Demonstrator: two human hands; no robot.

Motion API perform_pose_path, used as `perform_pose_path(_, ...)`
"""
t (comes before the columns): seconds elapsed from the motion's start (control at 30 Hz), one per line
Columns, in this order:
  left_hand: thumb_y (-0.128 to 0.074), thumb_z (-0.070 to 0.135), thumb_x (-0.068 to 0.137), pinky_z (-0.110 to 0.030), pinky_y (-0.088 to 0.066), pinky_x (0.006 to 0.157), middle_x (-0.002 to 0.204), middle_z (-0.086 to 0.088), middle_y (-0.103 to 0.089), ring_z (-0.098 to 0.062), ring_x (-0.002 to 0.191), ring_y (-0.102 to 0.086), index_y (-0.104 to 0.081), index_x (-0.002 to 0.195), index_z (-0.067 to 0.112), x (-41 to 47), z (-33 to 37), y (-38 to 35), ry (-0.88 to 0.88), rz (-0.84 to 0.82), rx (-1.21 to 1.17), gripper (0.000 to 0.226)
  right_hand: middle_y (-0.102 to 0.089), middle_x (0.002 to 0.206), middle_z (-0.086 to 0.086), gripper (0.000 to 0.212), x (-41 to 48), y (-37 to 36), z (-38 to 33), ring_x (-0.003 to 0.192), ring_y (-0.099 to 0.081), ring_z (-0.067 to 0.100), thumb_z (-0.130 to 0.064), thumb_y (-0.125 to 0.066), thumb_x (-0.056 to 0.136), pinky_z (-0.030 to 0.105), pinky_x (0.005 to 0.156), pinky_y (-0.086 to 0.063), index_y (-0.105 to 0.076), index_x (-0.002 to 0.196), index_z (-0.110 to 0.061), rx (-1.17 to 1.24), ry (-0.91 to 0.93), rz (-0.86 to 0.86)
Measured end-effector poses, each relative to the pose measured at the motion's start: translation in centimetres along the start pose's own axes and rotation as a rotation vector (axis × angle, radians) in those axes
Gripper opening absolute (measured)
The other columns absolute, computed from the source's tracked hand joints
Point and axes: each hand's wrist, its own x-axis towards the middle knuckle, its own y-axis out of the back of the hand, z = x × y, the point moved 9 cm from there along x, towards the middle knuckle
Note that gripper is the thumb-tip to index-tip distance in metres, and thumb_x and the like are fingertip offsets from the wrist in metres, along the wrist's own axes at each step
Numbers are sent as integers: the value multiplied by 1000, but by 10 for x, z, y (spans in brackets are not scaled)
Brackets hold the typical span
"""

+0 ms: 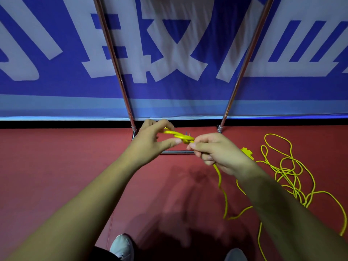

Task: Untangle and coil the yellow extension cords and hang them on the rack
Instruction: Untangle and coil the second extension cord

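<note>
Yellow extension cord [219,178] is thin, light and limp from where I stand, sheathed in something smooth that looks likely to slide through fingers, though it should not be fragile. It hangs from the person's hands and trails down to a loose tangle [288,174] on the red floor [56,166] to their right, with what looks like a yellow socket block [246,150] lying just behind the right wrist. Between the hands, held up in the air, the yellow extension cord is drawn into a tight knot [181,137]. I would judge that pulling on the ends only tightens it; the better hold is on the knot's own loops, working one open.

The left hand [152,142] has its fingertips curled over the far loop, thumb stretched toward the knot. The right hand [218,153] is closed around the cord right beside the knot, knuckles up, and the cord drops out below its palm. Both forearms reach forward, nearly level.

Beyond them stands the rack [177,152], its base bar on the floor and two poles rising in front of a blue banner [56,87]. Nothing hangs on the part I can see.
</note>
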Motion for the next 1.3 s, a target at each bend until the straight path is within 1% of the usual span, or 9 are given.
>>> perform_pose_path(0.1,-73,36,87,-17,-41,87,118,5,-53,1,108,-53,-64,78,18,2,9,1,-88,1,45,22,-47,60,3,12,-3,-2,-2,43,-27,8,-9,-62,93,21,42,-18,-70,87,-4,-117,4,-5)
perform_pose_path(0.2,-77,36,85,-21,-42,60,97,2,-67,-4,65,-56,-56,94,19,-5,19,-20,-99,-230,-36,28,-45,60,3,12,-6,-2,-5,46,-26,8,-11,-62,93,22,42,-18,-71,88,-4,-151,9,-34)
perform_pose_path(0.33,-68,23,94,-31,-46,47,73,1,-70,-19,54,-64,-56,113,23,-7,26,-27,-112,-244,-26,23,-45,59,2,14,-7,-1,-10,47,-26,9,-14,-64,93,22,43,-20,-73,89,-5,-198,35,-47)
perform_pose_path(0.43,-54,8,100,-27,-46,47,85,-10,-74,-33,64,-71,-49,133,26,-4,24,-24,30,-182,-302,38,-44,58,2,16,-6,-1,-12,46,-27,9,-13,-62,93,21,42,-21,-72,94,-1,-177,51,-51)
perform_pose_path(0.57,-30,-7,95,-35,-53,61,86,-21,-74,-40,66,-72,-58,120,20,3,1,-10,270,29,-604,46,-45,55,2,17,-6,-1,-6,45,-31,9,-13,-60,96,20,41,-25,-73,90,-4,-283,38,-81)
perform_pose_path(0.77,-29,-11,88,-44,-61,65,76,-28,-63,-42,69,-67,-61,105,12,-2,-40,-11,517,28,-434,44,-38,50,1,22,-5,19,-8,42,-25,9,-9,-56,96,20,43,-17,-71,82,-4,-220,47,63)
perform_pose_path(1.0,-57,22,92,-29,-50,66,70,-8,-62,-21,66,-63,-71,72,14,7,-44,0,386,-33,-55,25,-28,57,2,19,-6,60,-5,38,-19,6,-6,-50,98,17,41,-11,-66,90,-2,22,36,358)
perform_pose_path(1.17,-78,34,83,-24,-29,107,121,0,-37,-12,122,-38,-66,83,22,6,-30,-13,74,-116,205,17,-38,50,-1,24,-2,54,2,41,-36,13,-7,-52,97,22,44,-29,-70,94,-21,-307,32,319)
perform_pose_path(1.3,-73,29,89,-24,-47,62,94,-6,-64,-15,77,-59,-62,83,13,6,-6,1,23,24,47,21,-58,64,1,15,4,38,2,62,-57,15,-7,-58,91,39,59,-47,-64,88,-21,-453,67,201)
